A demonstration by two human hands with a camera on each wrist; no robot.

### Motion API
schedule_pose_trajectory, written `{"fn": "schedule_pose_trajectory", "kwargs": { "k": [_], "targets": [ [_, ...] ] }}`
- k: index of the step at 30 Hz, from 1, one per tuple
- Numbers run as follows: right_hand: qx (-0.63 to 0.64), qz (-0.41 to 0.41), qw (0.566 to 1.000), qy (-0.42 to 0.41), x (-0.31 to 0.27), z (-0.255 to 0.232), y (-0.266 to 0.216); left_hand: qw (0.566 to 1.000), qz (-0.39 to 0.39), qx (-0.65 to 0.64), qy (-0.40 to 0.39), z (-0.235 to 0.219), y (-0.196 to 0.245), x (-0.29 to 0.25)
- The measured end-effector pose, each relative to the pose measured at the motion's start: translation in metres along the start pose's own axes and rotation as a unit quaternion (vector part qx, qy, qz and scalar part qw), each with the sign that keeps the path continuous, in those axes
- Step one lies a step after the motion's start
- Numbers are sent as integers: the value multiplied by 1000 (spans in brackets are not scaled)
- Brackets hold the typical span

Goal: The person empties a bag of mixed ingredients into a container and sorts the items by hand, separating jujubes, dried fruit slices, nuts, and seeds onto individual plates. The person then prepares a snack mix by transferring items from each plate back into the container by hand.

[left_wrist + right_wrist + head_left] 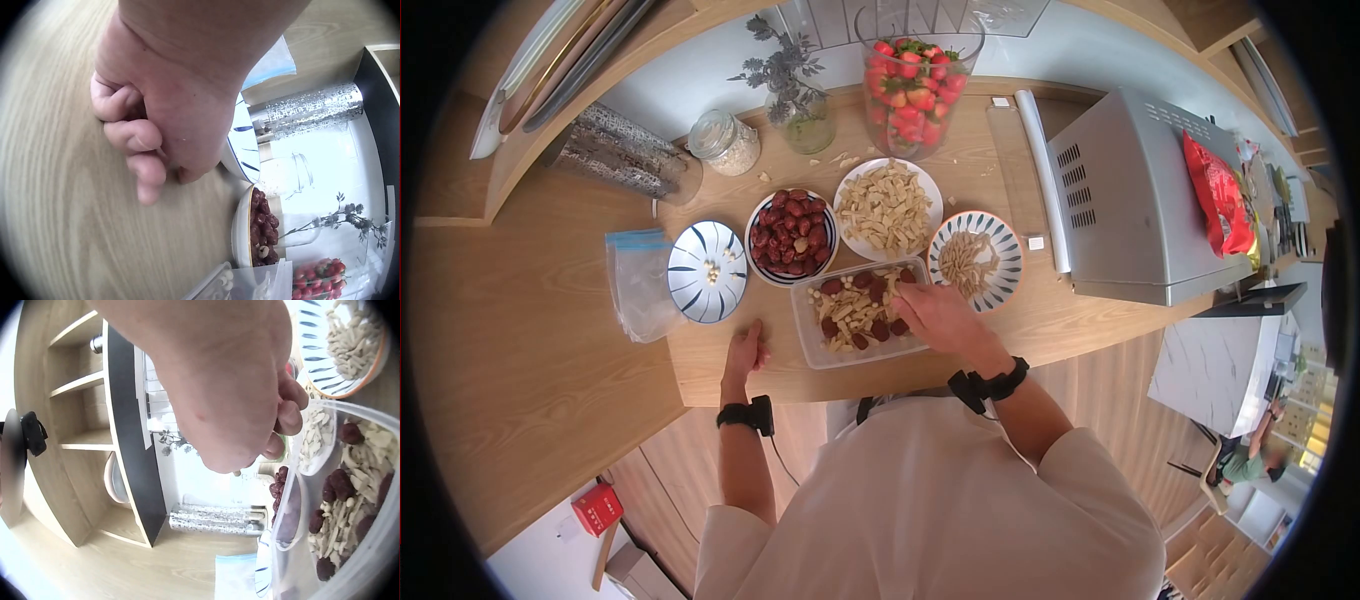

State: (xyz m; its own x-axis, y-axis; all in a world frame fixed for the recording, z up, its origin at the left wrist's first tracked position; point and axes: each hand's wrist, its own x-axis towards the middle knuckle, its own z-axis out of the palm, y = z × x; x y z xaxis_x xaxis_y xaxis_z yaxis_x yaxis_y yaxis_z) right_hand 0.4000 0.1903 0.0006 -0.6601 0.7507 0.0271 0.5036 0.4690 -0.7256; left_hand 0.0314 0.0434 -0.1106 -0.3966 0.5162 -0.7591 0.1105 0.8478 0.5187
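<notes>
A clear plastic container (808,345) holds red dates, pale dried slices and small whitish pieces. My right hand (945,318) is over its right side with fingers bent and fingertips down near the contents; cannot tell whether they pinch anything. Beside the striped bowl, my left hand (745,352) rests on the table, fingers loosely curled and holding nothing in the left wrist view. Behind the container stand a bowl of red dates (790,230) and a white plate (935,180) heaped with pale slices. Thin pale sticks (967,262) lie on an orange-rimmed plate (1012,270).
The blue-striped bowl (690,250) at left holds a few small pale pieces, next to clear zip bags (635,300). Behind stand a glass jar (725,145), a vase (803,128) and a tall glass of strawberries (915,95). A silver microwave-like box (1135,200) stands right.
</notes>
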Motion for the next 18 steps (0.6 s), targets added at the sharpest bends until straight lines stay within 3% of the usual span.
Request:
{"fn": "schedule_pose_trajectory", "kwargs": {
  "k": [18],
  "targets": [
    [-15,5,1000,-16,1,3,3,1000,-1,1,5,0,3,-3]
  ]
}}
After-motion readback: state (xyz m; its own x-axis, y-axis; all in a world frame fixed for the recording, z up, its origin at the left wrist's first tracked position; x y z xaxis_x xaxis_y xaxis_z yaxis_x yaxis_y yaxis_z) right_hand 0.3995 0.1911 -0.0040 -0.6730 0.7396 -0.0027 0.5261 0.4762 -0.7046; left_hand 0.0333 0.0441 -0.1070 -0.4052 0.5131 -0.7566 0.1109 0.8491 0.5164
